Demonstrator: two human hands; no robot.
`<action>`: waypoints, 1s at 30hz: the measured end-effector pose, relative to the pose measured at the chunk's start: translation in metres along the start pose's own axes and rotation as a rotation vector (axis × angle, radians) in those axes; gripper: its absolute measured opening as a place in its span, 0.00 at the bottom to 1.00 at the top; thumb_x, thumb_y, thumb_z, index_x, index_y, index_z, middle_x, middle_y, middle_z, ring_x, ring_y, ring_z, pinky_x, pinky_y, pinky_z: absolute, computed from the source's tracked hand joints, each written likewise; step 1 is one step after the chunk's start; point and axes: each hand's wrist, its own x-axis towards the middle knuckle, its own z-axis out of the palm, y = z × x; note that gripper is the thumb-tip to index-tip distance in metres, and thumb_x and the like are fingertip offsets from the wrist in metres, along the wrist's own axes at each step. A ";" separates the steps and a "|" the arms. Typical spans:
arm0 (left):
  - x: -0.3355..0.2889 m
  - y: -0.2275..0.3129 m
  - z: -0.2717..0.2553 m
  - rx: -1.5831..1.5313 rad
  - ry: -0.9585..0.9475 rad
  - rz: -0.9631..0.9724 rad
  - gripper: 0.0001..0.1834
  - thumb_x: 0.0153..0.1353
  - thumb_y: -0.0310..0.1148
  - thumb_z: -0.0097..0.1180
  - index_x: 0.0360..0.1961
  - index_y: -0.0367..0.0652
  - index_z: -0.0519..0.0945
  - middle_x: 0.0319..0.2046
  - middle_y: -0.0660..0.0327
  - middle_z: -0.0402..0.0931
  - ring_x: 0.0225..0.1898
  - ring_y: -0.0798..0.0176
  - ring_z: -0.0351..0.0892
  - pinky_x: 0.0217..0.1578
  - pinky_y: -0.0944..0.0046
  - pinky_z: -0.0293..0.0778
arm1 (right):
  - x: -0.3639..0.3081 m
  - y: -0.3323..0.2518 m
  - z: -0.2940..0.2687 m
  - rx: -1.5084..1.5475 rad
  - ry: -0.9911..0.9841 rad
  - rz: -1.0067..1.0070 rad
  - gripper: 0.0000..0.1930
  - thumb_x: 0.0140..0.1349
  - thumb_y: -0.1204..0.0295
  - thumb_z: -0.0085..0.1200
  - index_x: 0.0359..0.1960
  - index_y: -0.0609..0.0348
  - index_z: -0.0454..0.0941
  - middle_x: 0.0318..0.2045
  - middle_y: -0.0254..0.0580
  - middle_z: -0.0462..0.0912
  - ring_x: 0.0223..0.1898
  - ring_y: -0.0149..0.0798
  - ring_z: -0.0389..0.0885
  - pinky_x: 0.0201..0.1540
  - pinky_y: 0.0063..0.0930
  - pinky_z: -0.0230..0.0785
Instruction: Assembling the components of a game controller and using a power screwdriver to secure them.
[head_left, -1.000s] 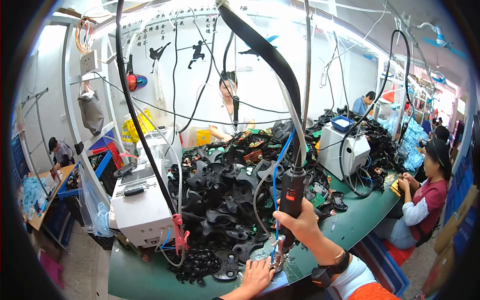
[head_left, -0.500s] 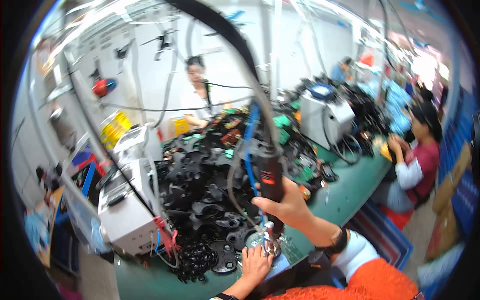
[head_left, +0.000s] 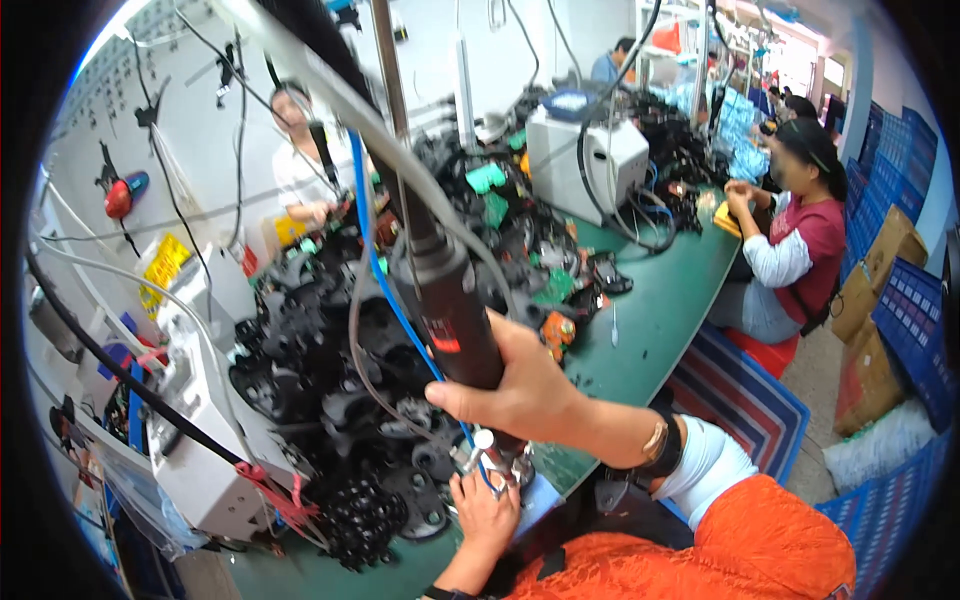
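My right hand [head_left: 530, 380] is wrapped round the grip of a black electric screwdriver [head_left: 440, 310] with a red mark, held upright with its lower end down at the bench edge. A blue air hose [head_left: 372, 240] and a clear tube run down beside it to a shiny metal fitting [head_left: 497, 462] at the bottom. My left hand [head_left: 487, 512] rests low beside that fitting, its fingers bent in against something; the piece under them is hidden. Just left lie black game controller shells [head_left: 410, 500] and a cluster of small round black parts [head_left: 358, 520].
A heap of black shells [head_left: 330, 340] covers the green bench [head_left: 650, 320]. White box-shaped machines stand at left [head_left: 215, 440] and far right [head_left: 585, 160]. One co-worker [head_left: 305, 170] is across the bench, another [head_left: 800, 240] sits at right. Cables hang overhead.
The view has swung to the right, so things sit further left in it. My right hand and the screwdriver appear larger and closer. Both hands keep their places at the tool.
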 end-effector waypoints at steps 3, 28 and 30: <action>0.007 -0.001 0.000 -0.053 -0.053 -0.053 0.23 0.52 0.37 0.68 0.47 0.34 0.82 0.43 0.46 0.76 0.46 0.40 0.73 0.56 0.35 0.62 | 0.001 -0.003 -0.001 -0.005 0.004 0.058 0.20 0.54 0.71 0.71 0.45 0.59 0.74 0.32 0.25 0.72 0.32 0.21 0.68 0.33 0.20 0.64; -0.001 0.008 -0.006 0.009 -0.114 -0.063 0.22 0.55 0.38 0.65 0.49 0.37 0.82 0.47 0.47 0.74 0.50 0.42 0.72 0.58 0.37 0.60 | -0.009 -0.005 -0.001 -0.007 -0.002 0.068 0.17 0.55 0.72 0.69 0.43 0.60 0.75 0.30 0.25 0.72 0.30 0.21 0.67 0.32 0.20 0.64; -0.001 0.009 -0.008 0.026 -0.120 -0.059 0.25 0.56 0.38 0.62 0.54 0.37 0.78 0.49 0.48 0.74 0.49 0.45 0.73 0.58 0.37 0.62 | -0.009 -0.004 0.000 -0.004 -0.004 0.070 0.17 0.55 0.71 0.70 0.43 0.59 0.75 0.30 0.25 0.72 0.31 0.21 0.67 0.32 0.20 0.64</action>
